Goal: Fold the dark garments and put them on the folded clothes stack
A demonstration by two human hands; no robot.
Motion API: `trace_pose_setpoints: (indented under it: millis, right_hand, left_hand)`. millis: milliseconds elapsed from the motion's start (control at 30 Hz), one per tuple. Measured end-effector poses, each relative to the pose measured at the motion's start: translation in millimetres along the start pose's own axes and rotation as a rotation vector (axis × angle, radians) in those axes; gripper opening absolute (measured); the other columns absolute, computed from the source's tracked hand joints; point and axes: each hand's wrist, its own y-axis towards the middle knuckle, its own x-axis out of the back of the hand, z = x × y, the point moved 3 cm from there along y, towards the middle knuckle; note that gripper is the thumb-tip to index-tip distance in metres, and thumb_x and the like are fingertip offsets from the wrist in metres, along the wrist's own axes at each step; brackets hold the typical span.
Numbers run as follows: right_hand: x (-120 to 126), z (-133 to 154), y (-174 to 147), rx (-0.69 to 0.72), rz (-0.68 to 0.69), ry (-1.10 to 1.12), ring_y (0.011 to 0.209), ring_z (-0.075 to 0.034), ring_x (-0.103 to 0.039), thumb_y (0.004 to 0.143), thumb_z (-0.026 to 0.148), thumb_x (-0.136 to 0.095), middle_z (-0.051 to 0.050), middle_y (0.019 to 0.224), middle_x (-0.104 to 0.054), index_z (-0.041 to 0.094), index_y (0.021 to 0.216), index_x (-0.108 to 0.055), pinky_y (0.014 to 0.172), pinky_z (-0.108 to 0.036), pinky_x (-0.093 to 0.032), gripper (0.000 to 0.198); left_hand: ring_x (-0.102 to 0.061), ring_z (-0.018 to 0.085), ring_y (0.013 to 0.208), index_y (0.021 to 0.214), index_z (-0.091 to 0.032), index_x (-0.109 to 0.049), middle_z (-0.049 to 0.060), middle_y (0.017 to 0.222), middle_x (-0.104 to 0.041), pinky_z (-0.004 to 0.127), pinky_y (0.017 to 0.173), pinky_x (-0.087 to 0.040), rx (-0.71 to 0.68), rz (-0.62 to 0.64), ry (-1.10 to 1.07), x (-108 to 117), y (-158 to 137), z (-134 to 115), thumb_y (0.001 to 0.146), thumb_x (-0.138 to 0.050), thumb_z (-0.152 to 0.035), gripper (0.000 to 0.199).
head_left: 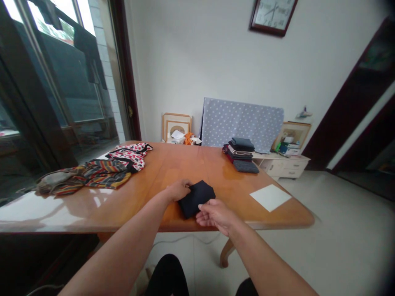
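At lower centre, left hand point(179, 190) and right hand point(217, 213) pinch a folded dark-navy cloth bundle point(197, 198); best align its edges evenly.

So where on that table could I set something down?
The widest bare patch of table lies beyond the dark folded cloth, between the patterned clothes and the folded stack. A smaller one lies between that cloth and the white sheet. It's crowded at the cloth, where left grip and right grip both touch it.

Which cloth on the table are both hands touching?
The dark folded cloth between left hand and right hand; the patterned clothes and stacked clothes lie apart, untouched.
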Motion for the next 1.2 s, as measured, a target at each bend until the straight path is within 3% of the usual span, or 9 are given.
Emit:
trace_pose_setpoints:
  millis: [100, 167, 267, 400, 533, 700, 833, 1033, 1200]
  right_hand:
    - [19.6, -7.8, -25.2, -0.047, 0.110, -0.048, 0.063, -0.016, -0.068, 0.086, 0.023, -0.058, -0.013, 0.079, -0.071, 0.013, 0.089, -0.057, 0.056, -0.025, -0.055, 0.010]
    - [38.8, -9.6, -34.1, -0.035, 0.106, -0.066, 0.062, -0.015, -0.067, 0.083, 0.021, -0.057, -0.012, 0.078, -0.071, 0.013, 0.090, -0.059, 0.054, -0.023, -0.053, 0.011]
    - [68.1, -7.9, -36.1, 0.050, -0.036, -0.042, 0.058, -0.012, -0.064, 0.083, 0.021, -0.055, -0.008, 0.076, -0.070, 0.014, 0.092, -0.059, 0.052, -0.020, -0.050, 0.012]
    - [88.4, -3.1, -28.0, 0.161, -0.231, -0.062, 0.054, -0.009, -0.059, 0.079, 0.016, -0.053, -0.003, 0.074, -0.067, 0.016, 0.103, -0.059, 0.045, -0.016, -0.041, 0.024]
    - [78.5, -2.2, -16.0, 0.093, -0.059, -0.119, 0.044, -0.008, -0.053, 0.075, 0.016, -0.054, 0.001, 0.069, -0.066, 0.020, 0.121, -0.052, 0.036, -0.017, -0.030, 0.047]
    - [67.5, -2.7, -5.7, 0.039, 0.218, -0.043, 0.035, -0.007, -0.045, 0.072, 0.017, -0.054, 0.006, 0.063, -0.063, 0.024, 0.115, -0.050, 0.033, -0.016, -0.020, 0.044]
    - [73.1, -5.9, -2.0, 0.037, 0.262, 0.049, 0.033, -0.005, -0.041, 0.073, 0.017, -0.055, 0.008, 0.058, -0.060, 0.024, 0.097, -0.048, 0.033, -0.016, -0.018, 0.026]
    - [71.1, -9.2, -2.4, -0.002, 0.347, 0.046, 0.040, -0.008, -0.055, 0.084, 0.028, -0.059, 0.000, 0.070, -0.071, 0.023, 0.109, -0.048, 0.035, -0.014, -0.026, 0.028]
    - [65.0, -16.7, -3.8, 0.010, 0.219, 0.002, 0.044, -0.010, -0.060, 0.092, 0.044, -0.056, -0.004, 0.071, -0.071, 0.020, 0.099, -0.050, 0.037, -0.015, -0.030, 0.026]
  left_hand:
    - [-0.065, 0.023, 0.099, 0.097, -0.024, -0.072, 0.002, 0.098, -0.075, 0.037, 0.091, -0.047, -0.080, 0.059, 0.084, -6.5, 5.3, -12.2, 0.069, -0.059, -0.014, 0.033]
    - [-0.063, 0.025, 0.107, 0.100, -0.026, -0.072, 0.002, 0.106, -0.074, 0.043, 0.099, -0.042, -0.123, 0.070, 0.156, -8.9, 7.5, -17.9, 0.069, -0.058, -0.012, 0.037]
    - [-0.059, 0.029, 0.118, 0.112, -0.030, -0.069, 0.003, 0.120, -0.071, 0.055, 0.108, -0.031, -0.184, 0.012, 0.350, -8.9, 4.2, -23.7, 0.073, -0.055, -0.012, 0.045]
    - [-0.056, 0.030, 0.123, 0.123, -0.026, -0.064, 0.008, 0.129, -0.066, 0.061, 0.114, -0.021, -0.257, -0.196, 0.514, -9.7, -16.1, -35.0, 0.083, -0.047, -0.014, 0.044]
    - [-0.051, 0.025, 0.130, 0.129, -0.018, -0.059, 0.012, 0.135, -0.061, 0.047, 0.118, -0.026, -0.374, -0.292, 0.499, -26.8, -40.7, -51.1, 0.098, -0.034, -0.025, 0.041]
    - [-0.036, 0.024, 0.143, 0.143, -0.015, -0.047, 0.013, 0.151, -0.046, 0.043, 0.119, -0.027, -0.411, -0.161, 0.425, -53.0, -48.6, -50.0, 0.102, -0.028, -0.041, 0.052]
    - [-0.031, 0.020, 0.146, 0.147, -0.014, -0.042, 0.012, 0.155, -0.040, 0.040, 0.121, -0.026, -0.358, -0.150, 0.329, -56.6, -45.3, -35.1, 0.103, -0.025, -0.046, 0.057]
    - [-0.027, 0.019, 0.147, 0.149, -0.018, -0.039, 0.009, 0.157, -0.035, 0.042, 0.121, -0.025, -0.357, -0.133, 0.342, -55.3, -45.4, -34.3, 0.103, -0.025, -0.047, 0.056]
    - [-0.025, 0.020, 0.148, 0.151, -0.019, -0.037, 0.009, 0.159, -0.033, 0.042, 0.121, -0.023, -0.417, -0.005, 0.483, -54.3, -42.8, -45.2, 0.103, -0.027, -0.046, 0.056]
